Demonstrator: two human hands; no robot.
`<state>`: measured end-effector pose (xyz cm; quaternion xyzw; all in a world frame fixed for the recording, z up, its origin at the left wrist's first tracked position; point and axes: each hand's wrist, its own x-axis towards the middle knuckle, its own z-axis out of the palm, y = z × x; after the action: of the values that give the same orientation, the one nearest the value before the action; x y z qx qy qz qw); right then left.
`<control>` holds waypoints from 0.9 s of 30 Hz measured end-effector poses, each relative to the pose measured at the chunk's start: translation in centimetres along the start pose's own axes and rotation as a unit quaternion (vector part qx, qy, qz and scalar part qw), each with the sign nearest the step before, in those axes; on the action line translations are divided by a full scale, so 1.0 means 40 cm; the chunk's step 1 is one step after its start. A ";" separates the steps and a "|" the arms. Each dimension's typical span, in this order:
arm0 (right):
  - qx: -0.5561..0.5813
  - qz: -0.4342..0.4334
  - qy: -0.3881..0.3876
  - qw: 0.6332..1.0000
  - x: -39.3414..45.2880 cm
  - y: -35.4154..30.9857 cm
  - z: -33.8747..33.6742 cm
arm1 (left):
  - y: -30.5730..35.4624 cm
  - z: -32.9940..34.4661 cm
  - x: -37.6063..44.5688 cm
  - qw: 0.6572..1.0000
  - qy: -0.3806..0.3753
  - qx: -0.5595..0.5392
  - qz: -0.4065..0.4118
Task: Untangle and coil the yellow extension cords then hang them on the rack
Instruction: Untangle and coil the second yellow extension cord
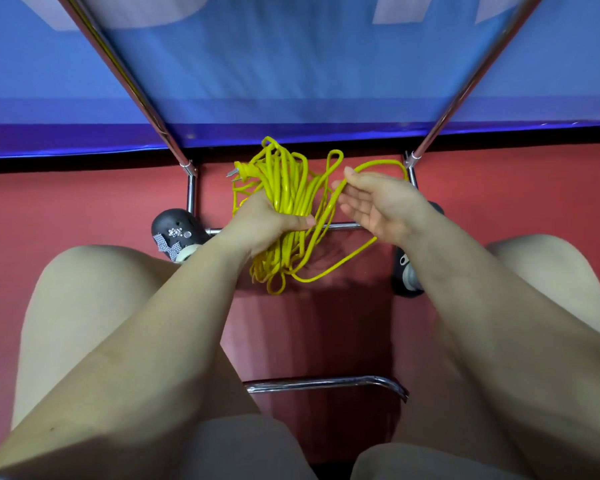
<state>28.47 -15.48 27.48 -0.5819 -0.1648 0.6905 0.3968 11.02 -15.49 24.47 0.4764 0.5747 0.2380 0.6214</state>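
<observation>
Fingers of the left hand clamped round the waist of the yellow cord bundle, thumb closing it from the near side; right hand beside it, fingers straight and slightly spread, one strand draped across the palm edge and running out in a wide loop. Bundle held in the air between the knees, above the red floor, near the chrome rack frame. Plug end sticks out upper left, prongs free. Coils uneven: long loops hang below the fist, one narrow loop stands up apart. Risks, as I judge them: the right hand only cradles its strand, so it could slide off and drop the wide loop to the floor; dangling loops may catch the lower chrome bar or cross each other and re-knot; a loose grip could let the whole bundle spill; the swinging plug could snag a coil.
</observation>
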 end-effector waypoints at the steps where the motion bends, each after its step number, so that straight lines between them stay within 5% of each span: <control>1: 0.016 0.016 -0.002 1.000 0.000 0.000 0.002 | 0.000 0.006 -0.001 1.000 -0.009 -0.008 0.003; 8: 0.159 0.035 0.044 0.986 0.004 -0.006 0.003 | 0.016 0.030 -0.010 0.997 -0.023 -0.078 0.007; 13: 0.143 0.004 0.020 0.989 0.014 -0.004 0.001 | 0.013 0.033 -0.007 0.998 -0.013 -0.059 0.012; 16: -0.077 -0.027 -0.024 0.996 0.014 0.009 -0.005 | 0.017 0.028 -0.010 0.994 0.015 -0.108 0.005; 20: -0.406 -0.059 -0.121 0.904 -0.001 0.067 0.006 | 0.034 0.009 -0.005 0.975 0.065 -0.211 -0.030; 27: -0.471 -0.216 -0.089 0.851 0.016 0.082 0.007 | 0.052 -0.027 0.005 0.950 0.079 -0.299 -0.041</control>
<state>27.03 -17.02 24.85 -0.5852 -0.6260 0.4759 0.1982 10.58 -14.08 26.31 0.2251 0.5435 0.4101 0.6970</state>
